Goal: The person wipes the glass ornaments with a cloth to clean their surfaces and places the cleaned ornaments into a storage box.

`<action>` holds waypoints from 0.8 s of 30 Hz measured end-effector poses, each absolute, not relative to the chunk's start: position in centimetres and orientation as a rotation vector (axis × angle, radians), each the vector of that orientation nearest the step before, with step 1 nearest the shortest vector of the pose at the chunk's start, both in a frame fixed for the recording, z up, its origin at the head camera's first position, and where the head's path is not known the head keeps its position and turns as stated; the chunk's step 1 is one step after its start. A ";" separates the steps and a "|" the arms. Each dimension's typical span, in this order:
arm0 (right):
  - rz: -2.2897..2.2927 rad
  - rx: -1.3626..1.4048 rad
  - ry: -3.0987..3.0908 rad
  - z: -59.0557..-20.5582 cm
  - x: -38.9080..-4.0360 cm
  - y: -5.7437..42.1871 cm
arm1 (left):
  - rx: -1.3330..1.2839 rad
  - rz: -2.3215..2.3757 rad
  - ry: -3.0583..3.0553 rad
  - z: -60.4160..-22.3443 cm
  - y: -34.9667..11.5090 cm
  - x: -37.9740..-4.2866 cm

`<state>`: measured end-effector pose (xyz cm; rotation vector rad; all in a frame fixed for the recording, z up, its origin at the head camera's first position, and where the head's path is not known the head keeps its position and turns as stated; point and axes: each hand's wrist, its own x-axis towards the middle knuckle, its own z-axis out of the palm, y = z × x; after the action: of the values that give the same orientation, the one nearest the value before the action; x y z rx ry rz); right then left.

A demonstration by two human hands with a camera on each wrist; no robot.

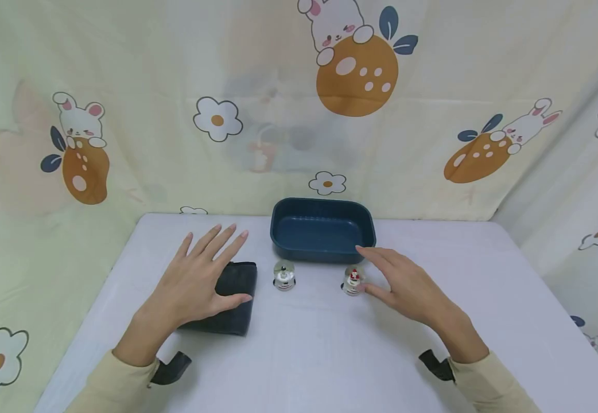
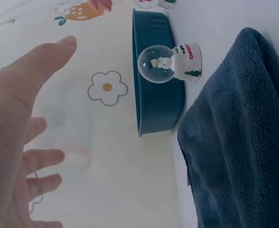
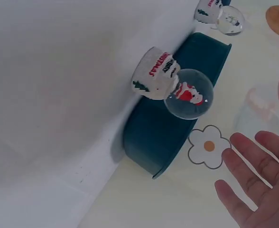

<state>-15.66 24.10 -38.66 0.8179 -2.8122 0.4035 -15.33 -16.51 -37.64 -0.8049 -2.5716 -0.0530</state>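
Both the snowman globe (image 1: 284,276) and the Santa globe (image 1: 352,282) stand upright on the counter (image 1: 309,344), just in front of the blue tray (image 1: 309,253), perhaps set apart for easy reaching. Above the dark towel (image 1: 229,322), the left hand (image 1: 195,282) hovers, fingers spread; the right hand (image 1: 410,287), also spread and empty, hangs near the Santa globe.

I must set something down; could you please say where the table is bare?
Free: front middle of the table, between the sleeves, and its right side, beyond the right hand. Crowded: around the tray, snow globes and towel.
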 end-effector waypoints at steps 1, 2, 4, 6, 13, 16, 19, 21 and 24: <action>0.403 0.812 -2.812 -38.8 -15.8 24.2 | -0.806 -0.057 -2.569 -37.7 -16.6 -15.3; 0.408 0.807 -2.812 -38.8 -15.8 24.3 | -0.808 -0.061 -2.568 -37.7 -16.7 -15.3; 0.427 0.791 -2.815 -39.0 -16.0 24.5 | -0.811 -0.070 -2.573 -37.8 -16.8 -15.3; 0.457 0.774 -2.827 -39.2 -16.1 24.7 | -0.813 -0.074 -2.582 -37.8 -17.0 -15.3; 0.538 0.712 -2.881 -40.2 -16.8 25.5 | -0.822 -0.078 -2.612 -38.6 -17.9 -15.6; 0.565 0.679 -2.908 -40.5 -17.0 25.7 | -0.831 -0.092 -2.632 -39.0 -18.3 -15.7; 0.594 0.651 -2.944 -40.7 -17.1 25.8 | -0.833 -0.099 -2.663 -39.4 -18.8 -15.7; 0.616 0.632 -2.972 -40.7 -17.2 25.8 | -0.830 -0.102 -2.687 -39.8 -19.0 -15.8; 0.656 0.623 -3.006 -40.9 -17.4 25.8 | -0.824 -0.113 -2.723 -40.3 -19.3 -15.9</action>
<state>-17.36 25.76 -40.87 0.6228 -3.0055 0.6560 -15.93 -19.26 -40.32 -0.8245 -2.7228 -0.1133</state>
